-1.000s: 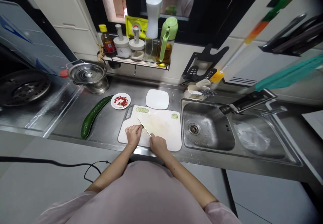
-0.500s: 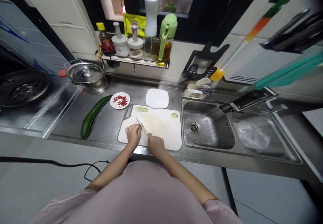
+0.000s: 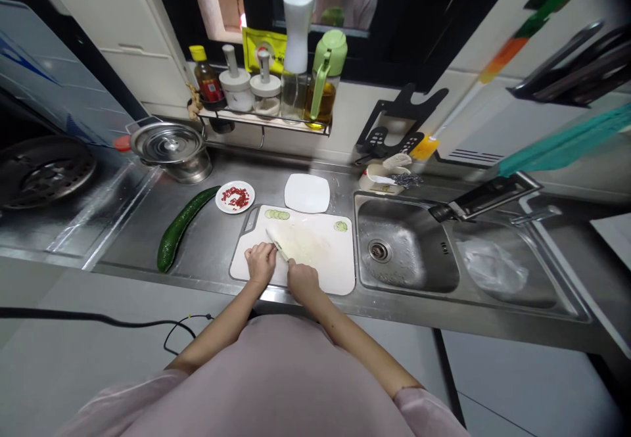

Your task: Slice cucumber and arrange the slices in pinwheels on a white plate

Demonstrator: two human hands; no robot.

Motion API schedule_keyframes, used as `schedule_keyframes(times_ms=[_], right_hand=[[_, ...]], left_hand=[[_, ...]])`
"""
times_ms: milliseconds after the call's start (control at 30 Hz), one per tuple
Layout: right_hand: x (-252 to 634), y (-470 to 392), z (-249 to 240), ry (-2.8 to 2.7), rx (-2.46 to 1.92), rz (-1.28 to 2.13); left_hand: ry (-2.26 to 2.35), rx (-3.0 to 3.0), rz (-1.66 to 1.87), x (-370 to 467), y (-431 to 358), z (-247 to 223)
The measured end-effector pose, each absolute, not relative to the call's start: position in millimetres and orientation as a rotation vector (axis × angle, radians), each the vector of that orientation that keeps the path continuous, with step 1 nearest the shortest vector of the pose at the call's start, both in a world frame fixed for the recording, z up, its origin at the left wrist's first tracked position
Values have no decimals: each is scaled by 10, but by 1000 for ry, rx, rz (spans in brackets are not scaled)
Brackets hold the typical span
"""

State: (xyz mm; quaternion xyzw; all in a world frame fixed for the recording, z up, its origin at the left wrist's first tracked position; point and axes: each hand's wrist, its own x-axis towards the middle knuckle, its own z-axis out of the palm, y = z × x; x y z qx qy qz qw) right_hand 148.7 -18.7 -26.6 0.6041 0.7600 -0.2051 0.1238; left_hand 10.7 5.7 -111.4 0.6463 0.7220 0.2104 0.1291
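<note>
A white cutting board (image 3: 320, 269) lies on the steel counter, with several thin green slices (image 3: 277, 214) at its top left and a few more (image 3: 340, 226) at its top right. My right hand (image 3: 303, 281) is closed round the handle of a knife (image 3: 279, 248), whose blade points up and left over the board. Against the knife's left side, my left hand (image 3: 261, 262) rests on the board with its fingers curled together; whatever is under them is hidden. Left of the board lies a long green cucumber (image 3: 183, 227).
A plate of red chopped bits (image 3: 235, 198) and a white square plate (image 3: 306, 193) sit behind the board. The sink (image 3: 404, 246) is at the right, a lidded steel pot (image 3: 170, 144) at the back left. A shelf (image 3: 266, 120) holds bottles and jars.
My right hand and the knife have shifted very slightly to the left. My left hand stays in about the same place.
</note>
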Motion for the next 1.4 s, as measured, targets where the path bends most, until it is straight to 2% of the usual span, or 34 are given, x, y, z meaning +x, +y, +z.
schedule_keyframes(times_ms=[1400], right_hand=[[1491, 91, -270, 2217, 1658, -672]], left_hand=[[2054, 1897, 806, 107, 62, -1179]])
